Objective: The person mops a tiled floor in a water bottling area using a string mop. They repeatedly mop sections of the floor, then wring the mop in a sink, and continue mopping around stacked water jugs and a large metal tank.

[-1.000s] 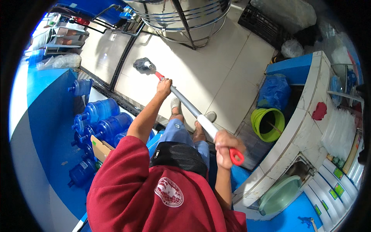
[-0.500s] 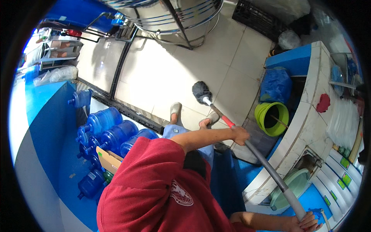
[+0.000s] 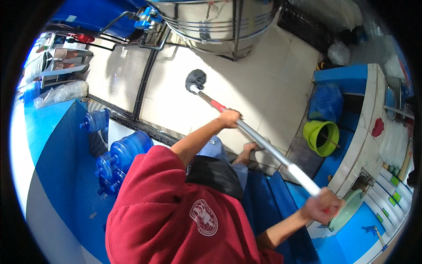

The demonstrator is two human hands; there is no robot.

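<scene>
Holding a long-handled mop (image 3: 269,148) aslant in both hands, left of the lime-green bucket (image 3: 321,138). Gripping its grey shaft just behind the red collar (image 3: 216,105) with the left hand (image 3: 229,118), wrapped firmly around it, left of the bucket. Clasping the white end with the right hand (image 3: 324,206), blurred but closed around it, nearer the body than the bucket. Reaching with the dark mop head (image 3: 196,80) over pale floor tiles (image 3: 250,97), left of and beyond the bucket. With a blue bag (image 3: 326,101) just beyond the bucket, a red cloth (image 3: 377,127) to its right, a pale green basin (image 3: 349,210) nearer the body, and blue water bottles (image 3: 132,147) well to its left.
</scene>
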